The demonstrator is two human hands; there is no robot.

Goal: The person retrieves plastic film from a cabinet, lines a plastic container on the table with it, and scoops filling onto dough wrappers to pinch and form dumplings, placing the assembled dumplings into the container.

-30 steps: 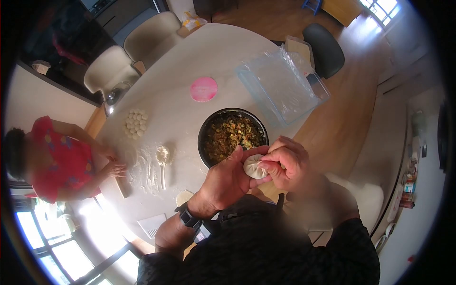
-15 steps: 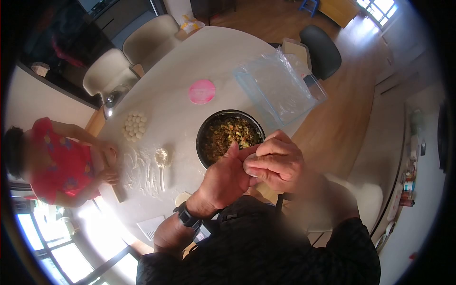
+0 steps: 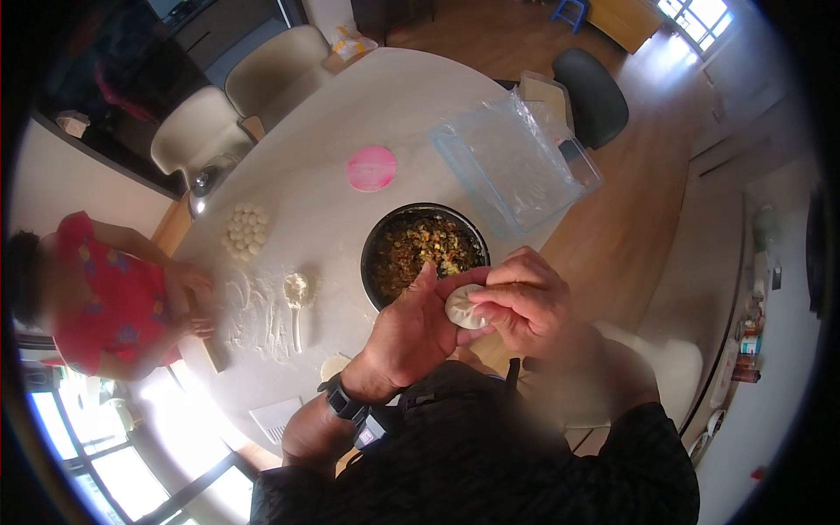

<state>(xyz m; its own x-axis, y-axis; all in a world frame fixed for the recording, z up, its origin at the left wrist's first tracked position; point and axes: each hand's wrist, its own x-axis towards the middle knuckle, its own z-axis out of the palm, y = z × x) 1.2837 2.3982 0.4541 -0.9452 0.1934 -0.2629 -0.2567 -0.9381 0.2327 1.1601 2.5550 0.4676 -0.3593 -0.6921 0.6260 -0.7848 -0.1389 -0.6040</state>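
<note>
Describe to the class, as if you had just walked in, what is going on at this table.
The left hand cradles a round, pleated, white dough dumpling, while the fingers of the right hand pinch its folds. Just beyond is a round, dark-rimmed bowl of chopped, mixed-colour filling. Across the floury pale table, a person in a red patterned top has both hands by a wooden board, near small white dough balls.

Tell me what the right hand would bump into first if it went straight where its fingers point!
The right hand would meet the pleated dough parcel first, since its fingertips are right on it. Past that, probably the left hand, though depth is hard to judge.
</note>
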